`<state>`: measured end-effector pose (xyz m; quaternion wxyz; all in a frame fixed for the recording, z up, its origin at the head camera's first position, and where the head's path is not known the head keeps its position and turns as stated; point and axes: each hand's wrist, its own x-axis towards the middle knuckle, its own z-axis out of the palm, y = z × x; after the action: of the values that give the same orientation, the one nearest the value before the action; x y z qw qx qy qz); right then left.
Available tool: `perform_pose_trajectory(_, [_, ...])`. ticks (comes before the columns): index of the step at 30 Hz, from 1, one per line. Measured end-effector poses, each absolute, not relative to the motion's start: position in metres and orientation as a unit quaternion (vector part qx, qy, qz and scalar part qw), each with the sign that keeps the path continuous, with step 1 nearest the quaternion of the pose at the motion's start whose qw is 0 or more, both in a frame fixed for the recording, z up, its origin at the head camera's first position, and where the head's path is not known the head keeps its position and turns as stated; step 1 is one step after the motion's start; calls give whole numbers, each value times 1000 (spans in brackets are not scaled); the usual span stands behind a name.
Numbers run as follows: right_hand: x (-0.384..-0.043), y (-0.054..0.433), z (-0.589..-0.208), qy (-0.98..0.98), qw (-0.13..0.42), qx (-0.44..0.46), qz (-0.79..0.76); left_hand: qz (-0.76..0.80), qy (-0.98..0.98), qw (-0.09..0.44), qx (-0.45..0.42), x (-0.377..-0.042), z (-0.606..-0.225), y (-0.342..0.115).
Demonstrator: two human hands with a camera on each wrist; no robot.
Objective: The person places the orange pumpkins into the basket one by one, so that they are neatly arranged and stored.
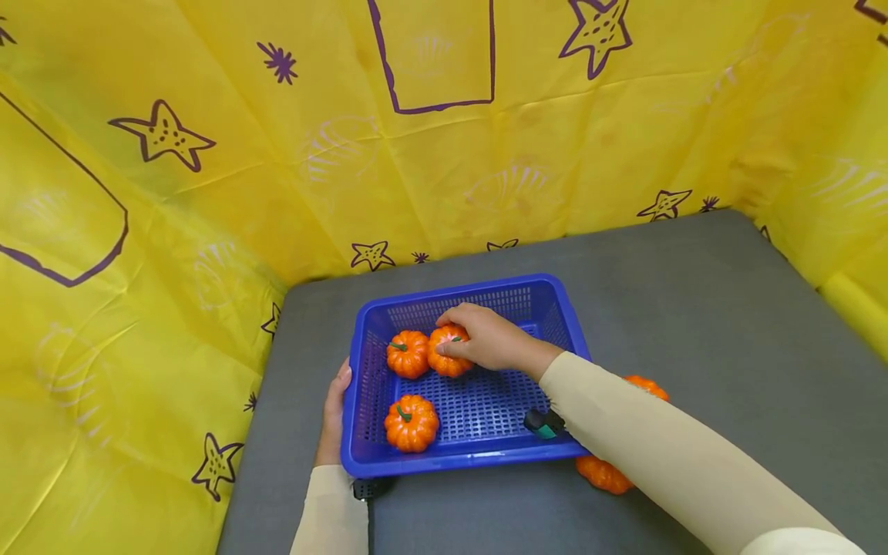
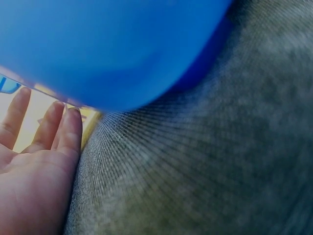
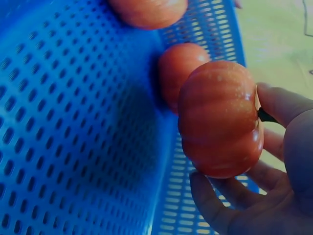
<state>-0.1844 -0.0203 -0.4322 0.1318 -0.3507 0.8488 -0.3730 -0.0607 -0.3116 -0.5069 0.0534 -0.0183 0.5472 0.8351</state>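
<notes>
Gripping a pumpkin (image 3: 220, 120) in the right hand (image 1: 491, 341), inside the basket (image 1: 458, 462); touching the basket's side with the left hand (image 1: 334, 412), fingers straight. Placing or lifting, can't tell; probably calling for gentle release or clean raise.

Head | left wrist | right wrist | text, labels, brands, numbers, signs — none readable

Blue rectangular perforated plastic basket (image 1: 458, 462): 1. Round ribbed orange pumpkins (image 1: 412, 425): 5 (3 inside, 2 outside, part-hidden). Left bare hand (image 1: 334, 408): 1. Right bare hand (image 1: 496, 339): 1. Beige fabric sleeves (image 1: 666, 443): 2. Grey tabletop (image 1: 666, 293): 1.
</notes>
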Motion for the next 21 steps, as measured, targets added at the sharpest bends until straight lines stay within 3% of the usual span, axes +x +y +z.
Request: perform_pose_trajectory(21, [-186, -23, -447, 871, 146, -351, -312, 833, 550, 54, -7, -60, -505, -311])
